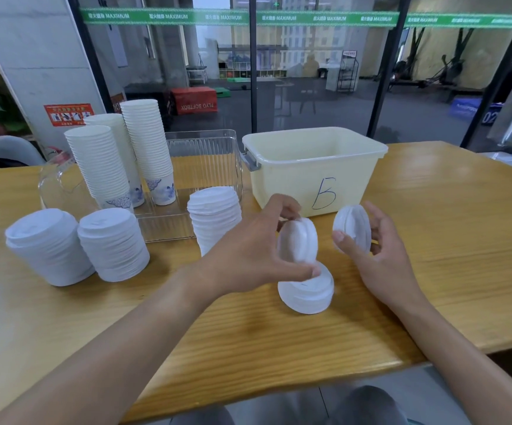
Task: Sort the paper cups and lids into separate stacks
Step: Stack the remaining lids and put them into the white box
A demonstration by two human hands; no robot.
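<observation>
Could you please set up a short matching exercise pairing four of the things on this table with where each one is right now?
Things:
1. yellow bin marked B
2. tall paper cup stacks
3. short lid stack
4. lid on edge

Places:
a. held up in the right hand
b. on the table just below the left hand
c. back left, by the clear ribbed container
d. behind both hands, far side of the table

Pairs: 1-d, 2-c, 3-b, 4-a

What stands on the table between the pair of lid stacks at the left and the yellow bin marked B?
In the head view, a third stack of lids stands there, in front of a clear tray.
</observation>
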